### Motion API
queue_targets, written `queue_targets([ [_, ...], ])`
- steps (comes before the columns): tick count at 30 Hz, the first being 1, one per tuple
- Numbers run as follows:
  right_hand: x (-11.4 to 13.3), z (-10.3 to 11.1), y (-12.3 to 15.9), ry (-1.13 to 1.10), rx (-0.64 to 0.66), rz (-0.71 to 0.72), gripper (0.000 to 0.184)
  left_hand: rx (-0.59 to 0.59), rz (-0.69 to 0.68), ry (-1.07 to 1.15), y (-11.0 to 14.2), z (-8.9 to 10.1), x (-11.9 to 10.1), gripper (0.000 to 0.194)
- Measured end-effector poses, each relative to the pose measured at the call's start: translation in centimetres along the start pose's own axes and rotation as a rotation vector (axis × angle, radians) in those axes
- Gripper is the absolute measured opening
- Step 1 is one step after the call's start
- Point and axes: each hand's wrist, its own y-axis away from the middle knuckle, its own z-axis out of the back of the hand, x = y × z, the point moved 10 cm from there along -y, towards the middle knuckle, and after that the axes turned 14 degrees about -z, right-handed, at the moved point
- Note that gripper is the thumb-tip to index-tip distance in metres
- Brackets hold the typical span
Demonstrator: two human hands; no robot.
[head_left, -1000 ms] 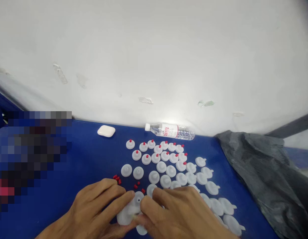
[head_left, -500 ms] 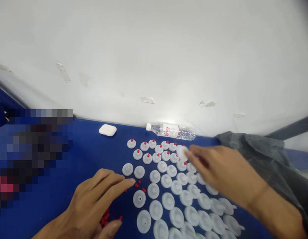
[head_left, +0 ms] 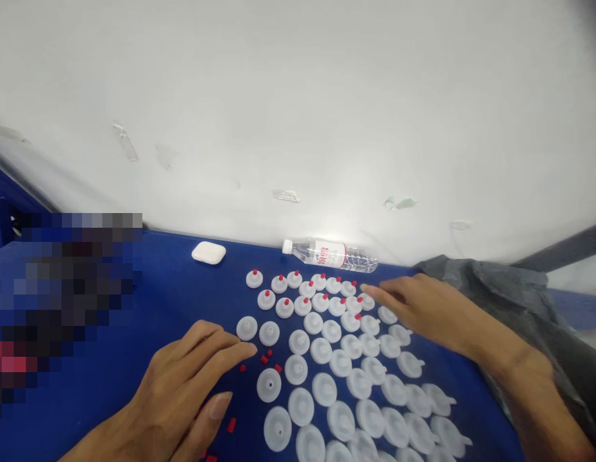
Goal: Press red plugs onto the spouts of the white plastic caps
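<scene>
Our left hand point(head_left: 182, 385) lay spread over small red plastic caps point(head_left: 231, 425), front-left of clear plastic bottle point(head_left: 330, 254) | right hand point(head_left: 427, 308) spread near its base | round white plastic discs point(head_left: 321, 351) before it, red-tipped ones point(head_left: 285, 309) nearest, seemingly sorted

Single close head-worn view, forward and down across blue table point(head_left: 192, 295) toward white wall point(head_left: 298, 96).

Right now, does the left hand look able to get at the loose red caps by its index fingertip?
Probably yes: the left hand has its index fingertip close to the red caps, with nothing visible between. White discs lie nearby but don't cover them.
</scene>
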Motion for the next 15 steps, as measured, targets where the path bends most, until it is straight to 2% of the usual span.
queue_targets([
  [3, 2.2, -1.7, 0.7, 0.063, 0.124, 0.033, 0.047, -0.01, 0.009, 0.008, -0.1, 0.0, 0.1, 0.044],
  [6, 3.4, -3.0, 0.8, 0.106, 0.122, 0.049, 0.034, -0.023, 0.01, 0.004, -0.2, 0.1, 0.1, 0.042],
  [8, 3.4, -3.2, 0.9, 0.13, 0.117, 0.058, 0.033, -0.033, 0.008, -0.007, -0.4, 0.3, 0.1, 0.041],
  [10, 3.4, -2.4, 1.3, 0.127, 0.098, 0.069, 0.037, -0.044, 0.013, -0.02, -0.6, 0.4, 0.0, 0.038],
  [12, 4.4, -0.8, 2.3, 0.035, 0.064, 0.126, 0.042, -0.045, 0.031, -0.038, -0.6, 0.3, -0.1, 0.034],
  [15, 8.1, 1.3, 5.0, -0.198, 0.028, 0.301, 0.043, -0.024, 0.062, -0.072, -0.3, -0.1, -0.3, 0.033],
])
